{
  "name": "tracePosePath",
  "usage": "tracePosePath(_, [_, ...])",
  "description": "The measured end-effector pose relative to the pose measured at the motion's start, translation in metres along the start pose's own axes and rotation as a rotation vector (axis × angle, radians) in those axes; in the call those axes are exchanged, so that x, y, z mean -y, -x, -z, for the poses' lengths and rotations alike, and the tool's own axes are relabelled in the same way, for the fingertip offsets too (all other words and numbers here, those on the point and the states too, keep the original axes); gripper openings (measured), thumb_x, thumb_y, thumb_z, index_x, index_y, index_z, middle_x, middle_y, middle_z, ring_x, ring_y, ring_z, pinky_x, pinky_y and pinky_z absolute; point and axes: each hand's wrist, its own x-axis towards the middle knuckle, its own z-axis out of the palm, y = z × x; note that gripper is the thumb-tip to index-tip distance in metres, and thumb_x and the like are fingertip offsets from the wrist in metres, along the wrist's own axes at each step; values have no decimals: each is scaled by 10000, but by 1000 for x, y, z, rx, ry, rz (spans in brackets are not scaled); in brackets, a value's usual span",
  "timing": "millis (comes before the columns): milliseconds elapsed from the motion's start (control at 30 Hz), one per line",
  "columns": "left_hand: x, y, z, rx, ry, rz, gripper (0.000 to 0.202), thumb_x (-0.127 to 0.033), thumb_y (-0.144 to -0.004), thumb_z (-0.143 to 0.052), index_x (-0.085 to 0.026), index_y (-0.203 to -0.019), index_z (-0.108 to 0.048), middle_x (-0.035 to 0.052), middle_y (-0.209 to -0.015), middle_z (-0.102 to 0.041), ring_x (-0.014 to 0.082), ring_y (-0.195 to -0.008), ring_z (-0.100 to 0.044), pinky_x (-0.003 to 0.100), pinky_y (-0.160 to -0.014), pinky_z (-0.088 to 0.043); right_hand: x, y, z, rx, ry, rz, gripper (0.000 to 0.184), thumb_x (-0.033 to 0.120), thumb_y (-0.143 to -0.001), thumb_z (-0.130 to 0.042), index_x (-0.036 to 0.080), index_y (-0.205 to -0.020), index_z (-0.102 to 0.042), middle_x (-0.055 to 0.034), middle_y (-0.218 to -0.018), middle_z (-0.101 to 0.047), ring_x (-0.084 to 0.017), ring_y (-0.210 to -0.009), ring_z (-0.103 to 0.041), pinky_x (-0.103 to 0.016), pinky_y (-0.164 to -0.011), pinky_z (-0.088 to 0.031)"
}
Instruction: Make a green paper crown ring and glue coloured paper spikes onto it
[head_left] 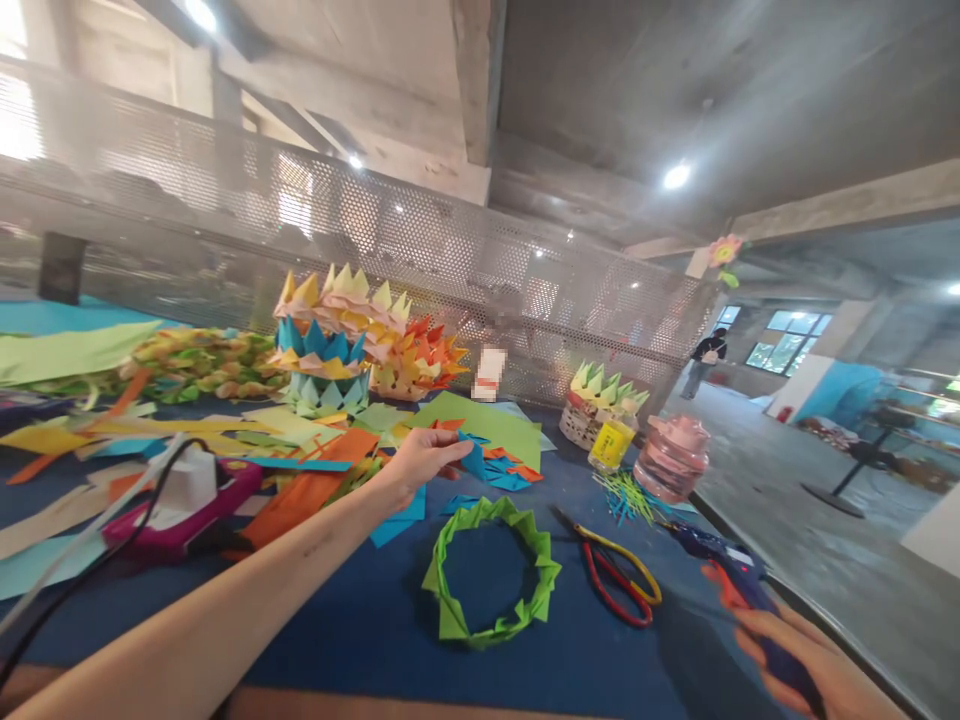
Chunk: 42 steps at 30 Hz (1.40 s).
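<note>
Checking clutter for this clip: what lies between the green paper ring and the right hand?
The head view shows red-and-yellow-handled scissors lying between the green paper ring and the right hand.

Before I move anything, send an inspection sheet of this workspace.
Surface: dark blue tabletop, partly covered.
Work items: green paper ring on it; blue paper piece and glue gun in hand.
Clutter: paper strips at left; red-and-yellow-handled tool beside the ring.
Hands: left hand pinches the paper; right hand grips the gun.
Cables: black cable near magenta power strip.
Surroundings: perforated screen behind; person in background, right.
</note>
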Motion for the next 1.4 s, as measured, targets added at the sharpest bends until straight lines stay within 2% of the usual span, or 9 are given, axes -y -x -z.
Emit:
tracePosePath(100, [-1,3,-4,31,-20,0,293,-420,-664,-729,-131,-708,-716,37,-678,-699,123,-603,-598,221,-566,-491,3,7,-21,76,-59,17,486,586,-509,-774,202,-787,-670,6,-553,-536,-114,-492,-450,-170,-355,-325])
tracePosePath(233, [-6,10,-11,64,-50,-12,265,-389,-662,-734,-139,-600,-672,4,-557,-643,105,-521,-560,218,-545,-488,-2,10,-47,109,11,147,527,696,-574,-703,185,-658,-606,28,-497,-476,-89,-446,-379,-169,-348,-294])
tracePosePath(467, [-12,16,-17,117,-96,-44,295,-409,-716,-690,-142,-594,-666,27,-591,-674,113,-548,-579,210,-552,-500,2,9,-88,282,208,435,427,613,-744,-627,188,-700,-617,-14,-552,-543,-159,-526,-507,-235,-430,-376])
tracePosePath(567, [-10,15,-16,120,-122,-53,303,-409,-726,-677,-142,-587,-652,18,-569,-654,107,-536,-569,205,-543,-501,7,10,-109,286,145,555,353,525,-788,-629,173,-807,-662,-9,-550,-552,-153,-534,-501,-261,-532,-423])
tracePosePath(700, [-6,12,-15,110,-165,-67,312,-415,-742,-658,-140,-594,-647,12,-560,-641,106,-520,-566,207,-536,-507,5,8,-129,282,31,593,350,468,-793,-653,147,-933,-663,-19,-641,-617,-103,-472,-439,-246,-499,-413])
tracePosePath(833, [-1,10,-15,92,-209,-92,322,-426,-746,-648,-148,-585,-649,6,-533,-631,111,-501,-568,212,-527,-512,-3,3,-133,314,10,604,407,487,-757,-679,147,-981,-656,-78,-842,-679,-93,-457,-464,-248,-470,-441])
tracePosePath(1033, [3,12,-17,97,-246,-109,327,-444,-749,-629,-169,-570,-635,4,-533,-637,136,-504,-593,226,-513,-518,-5,15,-131,307,196,550,440,580,-759,-617,183,-569,-624,-27,-514,-541,-178,-545,-545,-251,-500,-437])
tracePosePath(1200, [2,15,-19,114,-245,-85,310,-429,-755,-610,-172,-584,-639,5,-545,-643,155,-546,-638,225,-511,-526,-6,20,-134,305,250,560,404,538,-792,-606,151,-820,-717,17,-500,-496,-120,-466,-441,-219,-443,-360])
tracePosePath(1400, [-2,19,-24,118,-238,-50,310,-422,-725,-613,-180,-533,-595,-14,-498,-604,161,-538,-651,234,-517,-544,-18,13,-136,333,280,623,415,531,-817,-581,145,-874,-724,-7,-525,-531,-132,-474,-458,-222,-438,-379])
